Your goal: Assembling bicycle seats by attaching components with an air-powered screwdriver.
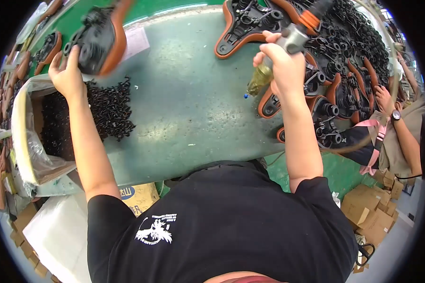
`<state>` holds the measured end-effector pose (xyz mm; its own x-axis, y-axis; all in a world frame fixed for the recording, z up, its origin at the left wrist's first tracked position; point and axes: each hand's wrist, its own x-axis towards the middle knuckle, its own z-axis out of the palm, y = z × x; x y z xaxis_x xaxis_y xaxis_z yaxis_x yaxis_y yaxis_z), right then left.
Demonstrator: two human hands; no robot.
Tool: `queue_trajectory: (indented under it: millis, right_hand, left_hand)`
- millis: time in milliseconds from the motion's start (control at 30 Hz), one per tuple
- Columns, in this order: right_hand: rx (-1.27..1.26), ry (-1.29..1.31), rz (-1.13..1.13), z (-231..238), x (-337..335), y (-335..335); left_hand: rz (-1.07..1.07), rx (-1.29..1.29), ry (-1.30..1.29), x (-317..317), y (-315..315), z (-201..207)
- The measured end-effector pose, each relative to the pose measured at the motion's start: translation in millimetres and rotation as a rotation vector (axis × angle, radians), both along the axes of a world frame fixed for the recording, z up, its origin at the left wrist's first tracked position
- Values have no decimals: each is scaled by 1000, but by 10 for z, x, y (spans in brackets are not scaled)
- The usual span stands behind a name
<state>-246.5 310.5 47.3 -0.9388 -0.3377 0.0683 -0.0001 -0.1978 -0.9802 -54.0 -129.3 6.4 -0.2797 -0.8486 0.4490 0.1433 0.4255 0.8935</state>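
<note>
Brown-edged and black, a bicycle seat [99, 45] is tilted above the far left of the table, blurred, with its dark underside partly showing. The person's left hand [68, 75] appears closed on its near end, though the blur hides some of the grip. The right hand [284, 61] is wrapped round a power driver [295, 38], whose blue tip [246, 95] points down and left over the green table [189, 104], well apart from the held seat.

Loose black screws [111, 111] lie heaped at left, beside a plastic-lined box [26, 137] with more inside. On the right, other seats [243, 28] rest underside up, crowded near a large pile of black parts [352, 35], and a co-worker's hand [385, 99] reaches in at their right edge.

The work looks partway through a long batch: one seat is in hand, another seat [49, 52] lies at far left, perhaps finished, and the many on the right probably wait. Whether the held seat has its screws in cannot be told
</note>
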Motion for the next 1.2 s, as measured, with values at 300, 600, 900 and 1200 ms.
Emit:
queue_trajectory:
  millis: [300, 600, 900, 1200]
  right_hand:
    - [82, -194, 91, -435, -124, -430]
    - [421, -297, 615, -108, 994, 642]
    - [-125, -107, 507, 491, 963, 1096]
    - [-542, 430, 693, 786, 976, 571]
  left_hand:
    - [-227, -691, -970, 180, 1044, -315]
    - [-83, -773, -991, 94, 1113, -590]
    - [-836, 806, 76, 519, 2196, 4]
    - [-1291, 999, 249, 613, 3099, 73]
